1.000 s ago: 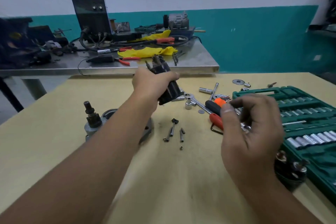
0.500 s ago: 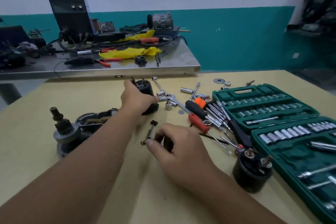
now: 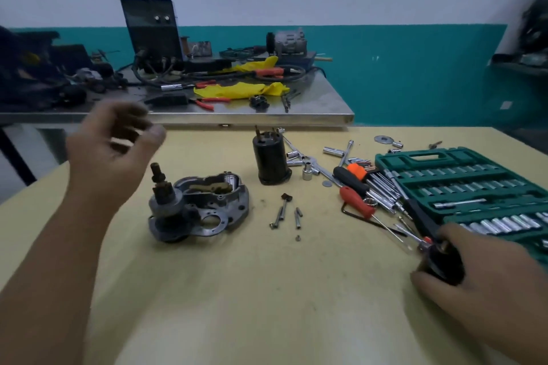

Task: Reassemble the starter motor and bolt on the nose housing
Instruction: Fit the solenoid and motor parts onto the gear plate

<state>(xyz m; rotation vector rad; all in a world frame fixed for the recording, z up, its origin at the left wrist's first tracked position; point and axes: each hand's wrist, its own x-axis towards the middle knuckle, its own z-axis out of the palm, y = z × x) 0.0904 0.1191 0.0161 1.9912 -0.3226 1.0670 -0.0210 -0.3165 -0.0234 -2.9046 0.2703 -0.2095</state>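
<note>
1. The worktable [image 3: 267, 305] has a matt pale-yellow top, wood-like, lightly scuffed.
2. The nose housing [image 3: 213, 204] at nine o'clock is dull grey cast metal, rough and grimy.
3. The black cylinder [image 3: 271, 161] at twelve o'clock looks like smooth, semi-gloss black metal or plastic.
4. The bolts [image 3: 284, 213] at centre are bright metal.
5. The socket case [image 3: 462, 178] at three o'clock is green moulded plastic holding shiny chrome sockets.
6. The back bench [image 3: 311, 107] is glossy sheet steel.

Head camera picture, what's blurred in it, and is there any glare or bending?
Head view: the left hand is smeared by motion; the right hand, gripping a black part, is softer than the sharp bolts; the steel bench shows mild sheen; wide-angle bending curves the frame edges.
</note>
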